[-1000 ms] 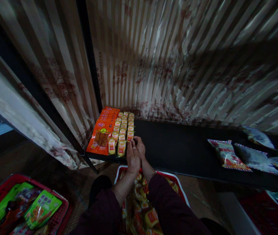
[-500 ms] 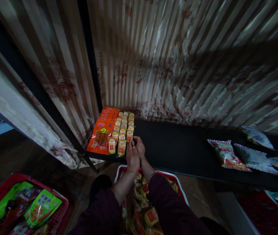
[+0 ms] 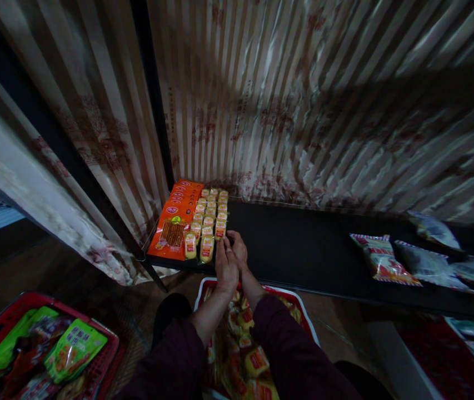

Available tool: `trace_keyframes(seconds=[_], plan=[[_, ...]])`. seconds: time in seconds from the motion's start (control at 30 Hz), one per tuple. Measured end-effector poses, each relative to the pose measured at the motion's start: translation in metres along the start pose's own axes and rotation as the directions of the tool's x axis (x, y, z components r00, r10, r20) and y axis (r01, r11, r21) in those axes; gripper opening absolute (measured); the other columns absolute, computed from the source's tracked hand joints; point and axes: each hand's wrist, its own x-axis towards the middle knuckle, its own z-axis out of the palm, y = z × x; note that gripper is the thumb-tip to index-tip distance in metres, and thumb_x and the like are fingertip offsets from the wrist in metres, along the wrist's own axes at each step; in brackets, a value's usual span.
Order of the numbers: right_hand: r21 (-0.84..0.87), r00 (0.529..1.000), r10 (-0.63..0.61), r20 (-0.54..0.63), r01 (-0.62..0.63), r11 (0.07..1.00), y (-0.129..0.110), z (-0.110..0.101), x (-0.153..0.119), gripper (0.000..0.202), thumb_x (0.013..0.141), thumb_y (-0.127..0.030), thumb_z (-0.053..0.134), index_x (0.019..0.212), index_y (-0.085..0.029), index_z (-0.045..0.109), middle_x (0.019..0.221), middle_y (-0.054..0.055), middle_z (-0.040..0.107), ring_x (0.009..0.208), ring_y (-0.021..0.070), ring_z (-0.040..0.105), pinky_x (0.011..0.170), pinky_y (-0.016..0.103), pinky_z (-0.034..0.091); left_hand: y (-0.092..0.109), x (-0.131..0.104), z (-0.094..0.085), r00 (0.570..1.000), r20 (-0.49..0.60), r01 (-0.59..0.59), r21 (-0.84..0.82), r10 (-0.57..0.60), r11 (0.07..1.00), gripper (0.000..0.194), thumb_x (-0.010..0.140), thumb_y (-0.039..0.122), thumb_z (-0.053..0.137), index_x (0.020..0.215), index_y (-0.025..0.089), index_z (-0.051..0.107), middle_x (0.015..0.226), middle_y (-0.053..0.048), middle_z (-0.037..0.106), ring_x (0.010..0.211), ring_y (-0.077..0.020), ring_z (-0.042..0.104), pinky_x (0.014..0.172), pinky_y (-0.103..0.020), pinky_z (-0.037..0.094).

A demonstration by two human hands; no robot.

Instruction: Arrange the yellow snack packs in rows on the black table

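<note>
Shelf (image 3: 324,255): black, low, w/ snack rows at left end.
Basket (image 3: 303,319): red, under arms, yellow packs inside.
Yellow packs (image 3: 207,222): 3 rows beside orange packs (image 3: 176,219).
Left hand (image 3: 225,268): pressed to right hand (image 3: 239,250), at front of rows; grip cannot tell.

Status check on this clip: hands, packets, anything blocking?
Left hand and right hand together at yellow packets on black shelf. Grip unclear. Nothing blocking.

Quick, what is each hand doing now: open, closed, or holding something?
Left hand: at the shelf edge beside the yellow packets, against the other hand; grip cannot be told.
Right hand: fingers curled by the packets; holding anything cannot be told.
</note>
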Motion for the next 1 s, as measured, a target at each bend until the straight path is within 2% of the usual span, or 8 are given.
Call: trace_keyframes(seconds=[0.17,0.3,0.4,0.6,0.8,1.0], plan=[[-0.009,1.0,0.016,0.003,-0.016,1.0,-0.001,-0.003,-0.006,0.034,0.079,-0.038,0.048,0.105,-0.019,0.058,0.104,0.008,0.066,0.092,0.0201,0.062,0.086,0.036,0.048,0.002,-0.004,0.0,1.0,-0.004,0.031,-0.015,-0.031,0.999,0.033,0.087,0.035,0.051,0.116,0.02,0.055,0.121,-0.009,0.055,0.103,-0.0194,0.056,0.087,-0.04,0.049],[-0.024,1.0,0.007,-0.017,-0.008,1.0,-0.004,-0.006,-0.019,0.031,0.08,-0.035,0.047,0.102,-0.018,0.06,0.1,0.008,0.067,0.09,0.0195,0.062,0.083,0.034,0.049,0.001,-0.013,-0.002,0.997,0.003,0.071,-0.019,-0.071,0.997,0.036,0.091,0.032,0.038,0.122,0.019,0.053,0.13,-0.011,0.053,0.121,-0.0211,0.048,0.103,-0.034,0.038],[-0.014,1.0,-0.004,-0.016,0.004,1.0,-0.005,-0.01,-0.034,0.031,0.081,-0.034,0.044,0.102,-0.017,0.061,0.099,0.008,0.067,0.089,0.019,0.062,0.082,0.032,0.048,0.001,-0.027,-0.006,0.996,0.031,0.082,-0.052,-0.08,0.995,0.043,0.091,0.029,0.031,0.128,0.017,0.049,0.134,-0.011,0.052,0.127,-0.0198,0.044,0.107,-0.032,0.032],[0.033,1.0,-0.003,0.023,0.003,0.999,-0.009,-0.023,-0.073,0.028,0.082,-0.032,0.043,0.099,-0.019,0.062,0.098,0.005,0.068,0.089,0.0173,0.062,0.083,0.029,0.048,0.0,-0.064,-0.015,0.995,0.067,0.078,-0.054,-0.075,0.995,0.045,0.09,0.028,0.031,0.131,0.017,0.047,0.133,-0.01,0.053,0.126,-0.0184,0.045,0.107,-0.03,0.032],[0.102,0.999,0.031,0.016,-0.033,0.994,-0.002,-0.029,-0.11,0.028,0.078,-0.028,0.045,0.096,-0.018,0.062,0.097,0.007,0.069,0.088,0.0176,0.062,0.083,0.03,0.049,-0.014,-0.1,-0.02,0.997,0.069,0.028,-0.016,-0.027,0.999,0.046,0.088,0.028,0.03,0.128,0.013,0.048,0.133,-0.013,0.052,0.124,-0.0185,0.045,0.106,-0.031,0.033],[0.101,0.987,0.156,0.035,-0.159,0.982,0.011,-0.03,-0.138,0.025,0.074,-0.027,0.044,0.086,-0.019,0.064,0.089,0.005,0.069,0.08,0.0183,0.061,0.076,0.03,0.05,-0.038,-0.123,-0.015,0.993,0.113,0.047,-0.012,-0.045,0.999,0.044,0.089,0.03,0.031,0.125,0.014,0.051,0.131,-0.012,0.054,0.121,-0.0178,0.048,0.106,-0.032,0.033]])
